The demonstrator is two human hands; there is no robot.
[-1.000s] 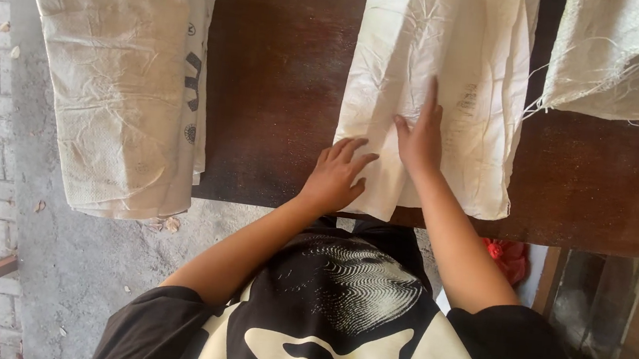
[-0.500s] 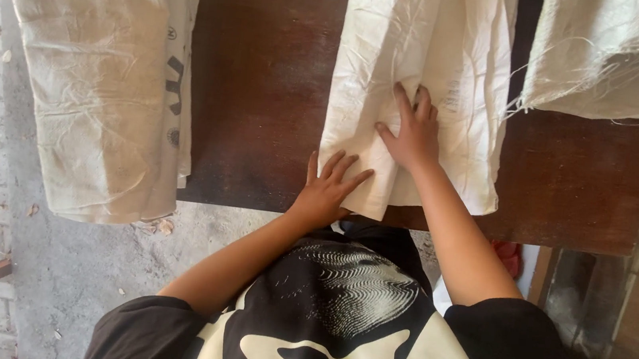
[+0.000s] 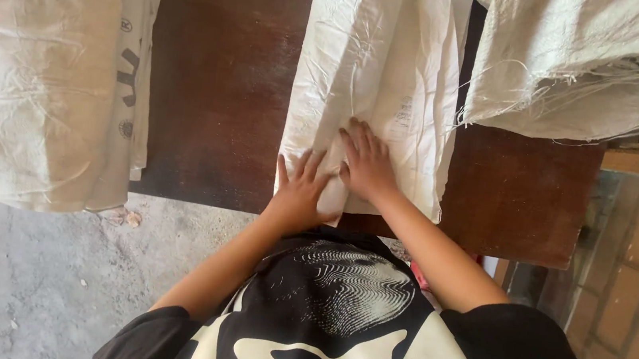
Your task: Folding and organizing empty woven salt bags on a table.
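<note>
1. Pressing down, I see my left hand [image 3: 300, 192] lying flat with fingers spread on the near end of the white woven sack [image 3: 375, 81], gripping nothing.
2. My right hand [image 3: 368, 161] lies flat just beside it on the same sack, also unclenched.
3. The sack lies along the dark wooden table [image 3: 222, 80], between a hanging sack [image 3: 51, 69] at left and a frayed sack [image 3: 589, 66] at right.

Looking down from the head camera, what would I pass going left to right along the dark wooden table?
Hanging sack at the left → bare table → folded white sack pressed by the left hand and right hand → frayed sack pile.
</note>
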